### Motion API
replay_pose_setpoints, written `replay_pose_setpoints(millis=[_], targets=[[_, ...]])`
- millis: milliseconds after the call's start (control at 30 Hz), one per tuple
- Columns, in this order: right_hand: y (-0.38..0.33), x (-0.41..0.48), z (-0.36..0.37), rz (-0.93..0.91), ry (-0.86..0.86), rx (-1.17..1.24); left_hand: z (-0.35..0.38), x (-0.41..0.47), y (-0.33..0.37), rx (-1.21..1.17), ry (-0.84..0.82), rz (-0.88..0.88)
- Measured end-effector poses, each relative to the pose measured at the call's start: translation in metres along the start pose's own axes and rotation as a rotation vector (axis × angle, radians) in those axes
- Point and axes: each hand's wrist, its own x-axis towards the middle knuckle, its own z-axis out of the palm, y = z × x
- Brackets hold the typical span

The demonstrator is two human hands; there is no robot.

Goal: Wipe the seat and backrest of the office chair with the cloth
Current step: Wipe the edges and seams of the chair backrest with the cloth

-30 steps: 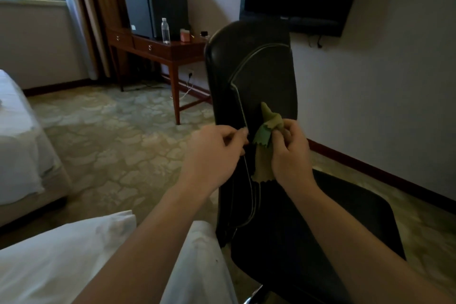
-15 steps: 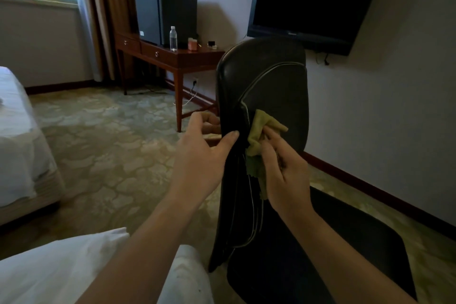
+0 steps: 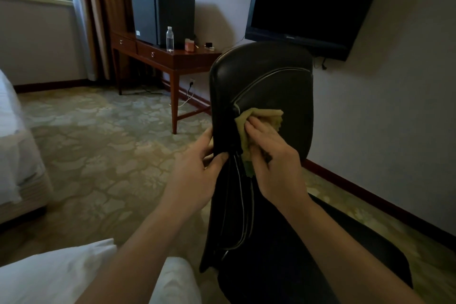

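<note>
Against the left edge of the backrest (image 3: 271,81), about halfway up, our right fingers (image 3: 255,129) lie close together and bent over the bunched cloth (image 3: 265,116). They press it onto the black leather just beside the pale piped seam. Part of the yellow-green cloth sticks out above the knuckles and a corner hangs below the palm, so only the wad under the fingertips touches the chair. We judge the bunching gives a firm pad for rubbing along the seam, where dirt would collect.

Our right hand (image 3: 274,163) comes in from the lower right, wrist low, its back turned to us. Our left hand (image 3: 197,175) grips the same edge a little lower. The thumb (image 3: 220,158) lies on the front face and the other fingers wrap behind, mostly hidden, so we cannot tell how far they are spread. This hold looks meant to brace the backrest, since an office chair would likely swivel or tip away under the wiping pressure.

The seat (image 3: 345,261) lies below and to the right, dark and untouched by either hand. By our reading the backrest is the step in hand and the seat is not yet reached.

Further out, a wooden desk (image 3: 190,60) stands by the wall behind the chair. It carries a water bottle (image 3: 169,39) near its front edge and a dark cabinet (image 3: 160,10) at its back. A television (image 3: 308,2) hangs on the wall above the chair.
</note>
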Motion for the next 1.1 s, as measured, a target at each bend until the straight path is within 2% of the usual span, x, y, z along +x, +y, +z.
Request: replay_pose_setpoints(millis=[100, 267, 600, 867, 1100], targets=[[0.0, 0.006, 0.002, -0.012, 0.045, 0.045, 0.002, -0.001, 0.0, -0.011, 0.02, 0.006], [0.002, -0.005, 0.018, 0.102, 0.117, 0.073, 0.004, 0.001, -0.004, -0.016, 0.037, -0.001], [0.008, 0.007, 0.015, 0.041, 0.157, -0.04, 0.005, 0.004, -0.009, -0.011, 0.059, -0.021], [-0.005, 0.028, -0.002, 0.028, 0.097, -0.054, 0.004, 0.006, -0.016, -0.021, 0.051, -0.039], [0.004, 0.011, 0.003, 0.031, 0.082, -0.109, 0.004, 0.006, -0.018, 0.001, 0.06, -0.034]])
